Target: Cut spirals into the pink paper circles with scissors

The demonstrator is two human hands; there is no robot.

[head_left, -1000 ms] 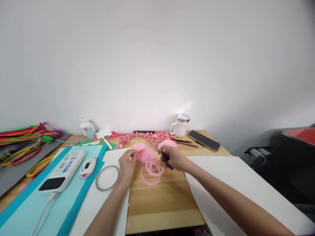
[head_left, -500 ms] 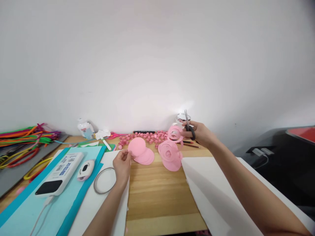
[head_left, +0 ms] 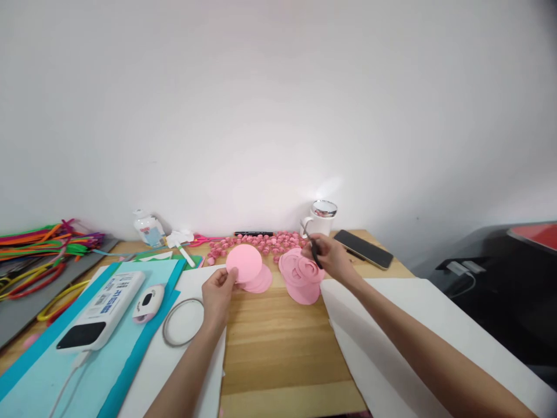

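Pinched between my left thumb and fingers is a round pink paper disc (head_left: 243,263), held up at its lower left edge; my left hand (head_left: 218,295) is closed on it. Just behind and below that disc, more pink paper discs (head_left: 261,281) lie overlapped on the wooden table. My right hand (head_left: 333,255) is wrapped around dark-handled scissors (head_left: 315,251), whose blades point up and left. Beneath and left of the scissors lies a pile of pink paper spirals (head_left: 293,264), with flat pink paper (head_left: 303,294) at its near side.
Small pink rolled pieces (head_left: 256,240) are strewn along the back, near a black pen (head_left: 253,233). A white mug (head_left: 321,222) and a phone (head_left: 364,248) stand and lie at the back right. A tape ring (head_left: 164,328), a white power bank (head_left: 104,307) and a bottle (head_left: 149,229) are leftward.
My right hand has moved left and down with the scissors, towards the spiral pile. The pink spiral that hung by that hand is now down at the pile. The phone has come into sight.
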